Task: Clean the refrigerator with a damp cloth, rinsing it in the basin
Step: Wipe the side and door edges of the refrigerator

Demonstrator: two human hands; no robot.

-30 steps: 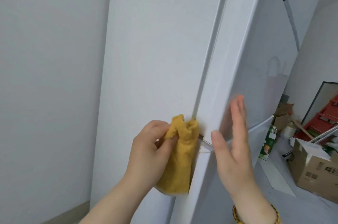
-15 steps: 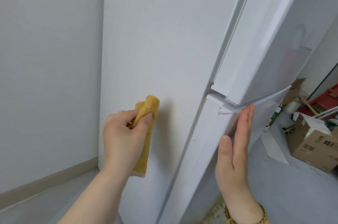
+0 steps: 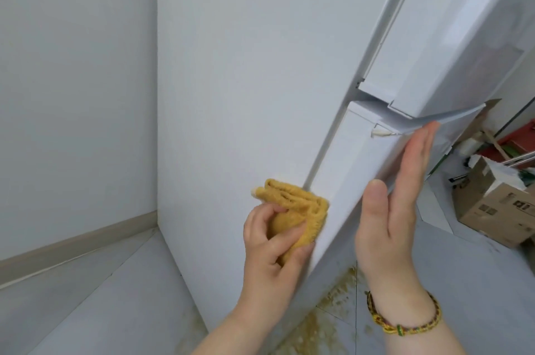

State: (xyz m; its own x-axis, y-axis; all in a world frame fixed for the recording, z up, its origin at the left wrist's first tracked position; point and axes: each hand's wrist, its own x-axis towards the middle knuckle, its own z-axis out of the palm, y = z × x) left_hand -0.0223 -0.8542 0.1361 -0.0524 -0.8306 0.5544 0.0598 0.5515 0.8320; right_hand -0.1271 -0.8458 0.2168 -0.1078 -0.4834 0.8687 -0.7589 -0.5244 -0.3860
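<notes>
Refrigerator [image 3: 246, 79], white, in a pale-walled corner, with yellowish specks [image 3: 335, 302] on the floor [image 3: 115, 296] and a cardboard box [image 3: 492, 210] at right. Left hand [image 3: 272, 250] curls its fingers round the bunched yellow cloth [image 3: 292, 204] on the side panel beside the lower door's edge; right hand [image 3: 396, 210], fingers straight, lies flat on that door. Half a second earlier the cloth hung farther left.

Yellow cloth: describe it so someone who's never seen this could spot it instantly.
Start at the tall white refrigerator. Low on its side, beside the edge of the lower door, the left hand grips the bunched cloth. It is the only mustard-yellow fabric against all that white.
</notes>
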